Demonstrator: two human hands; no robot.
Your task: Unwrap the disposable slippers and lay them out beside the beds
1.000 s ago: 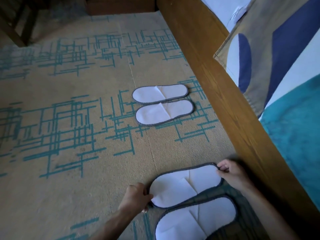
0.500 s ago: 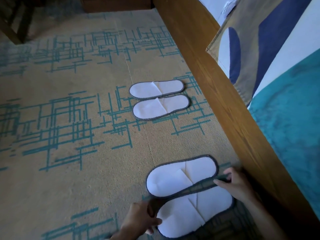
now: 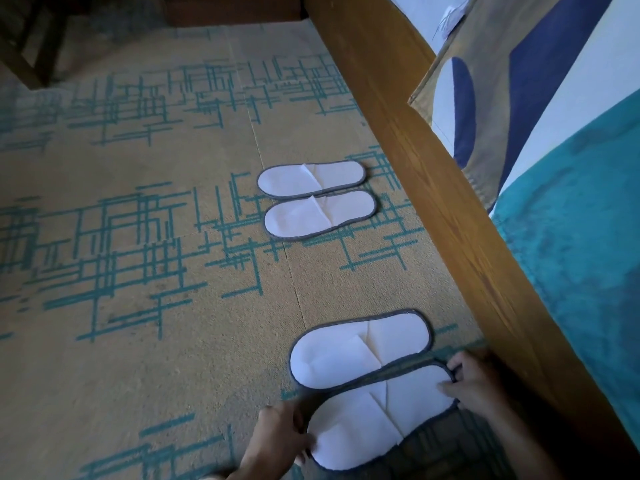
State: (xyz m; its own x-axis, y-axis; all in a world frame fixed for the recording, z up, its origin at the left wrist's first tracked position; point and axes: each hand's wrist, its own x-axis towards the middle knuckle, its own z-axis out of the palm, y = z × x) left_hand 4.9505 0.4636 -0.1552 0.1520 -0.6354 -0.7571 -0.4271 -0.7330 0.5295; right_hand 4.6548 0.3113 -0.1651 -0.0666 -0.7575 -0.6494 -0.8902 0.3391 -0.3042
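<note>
Along the right side runs the wooden bed frame (image 3: 433, 174), with patterned carpet (image 3: 138, 306) beside it. Farther off lies one slipper pair (image 3: 317, 199), flat and side by side. Nearer, the upper slipper (image 3: 360, 348) overlaps the lower slipper (image 3: 381, 414) (both white, grey-edged). Left hand (image 3: 277, 441) fingers pinch its toe; right hand (image 3: 474, 382) fingers pinch its heel.

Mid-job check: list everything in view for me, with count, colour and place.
far slippers: two, white with grey trim, on carpet beside bed frame
near slippers: two, white with grey trim, closer, side by side
carpet: one, tan with teal lines, floor
bed frame: one, brown wood, right
bedding: teal, white, navy, tan, on bed
wooden furniture: dark, top left
left hand: grips nearest slipper's toe end
right hand: grips its heel end
</note>
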